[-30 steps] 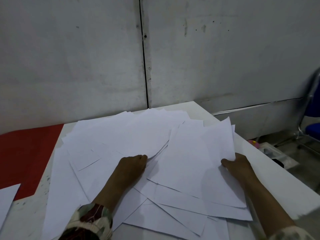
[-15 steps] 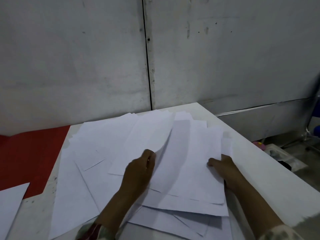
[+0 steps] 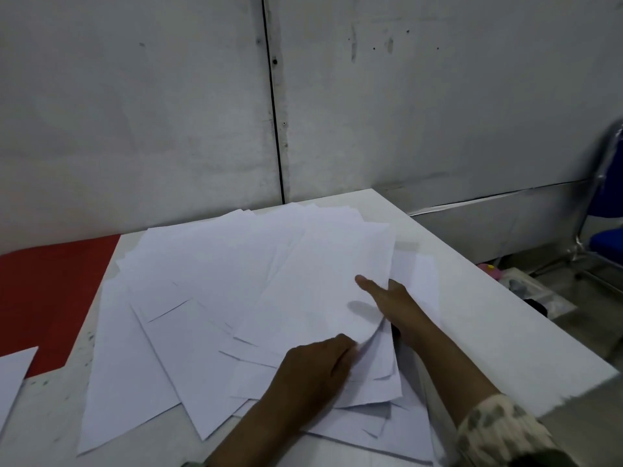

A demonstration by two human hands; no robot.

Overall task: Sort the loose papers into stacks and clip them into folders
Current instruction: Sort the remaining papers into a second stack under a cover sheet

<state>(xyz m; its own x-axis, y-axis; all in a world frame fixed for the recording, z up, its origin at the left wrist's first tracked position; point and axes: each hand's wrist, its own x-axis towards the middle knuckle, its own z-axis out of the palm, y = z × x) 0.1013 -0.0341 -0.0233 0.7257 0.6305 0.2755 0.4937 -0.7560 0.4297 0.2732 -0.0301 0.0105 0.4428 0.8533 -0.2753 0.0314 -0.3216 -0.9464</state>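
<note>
Head view: both hands, left [image 3: 317, 369] and right [image 3: 394, 301], pinch loose papers [image 3: 215, 264] beside a red sheet [image 3: 50, 291].

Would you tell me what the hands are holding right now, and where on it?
The right hand grips the top sheets at their right edge, thumb on top. The left hand holds their near edge, where the paper buckles.

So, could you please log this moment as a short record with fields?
surface: white table, grey wall behind
papers: loose white sheets fanned and overlapping across the table
left hand: on the near edge of the sheets, fingers curled at a lifted corner
right hand: gripping the sheets' right edge, thumb on top
folders: none visible
beside table: red surface, blue chair
</note>
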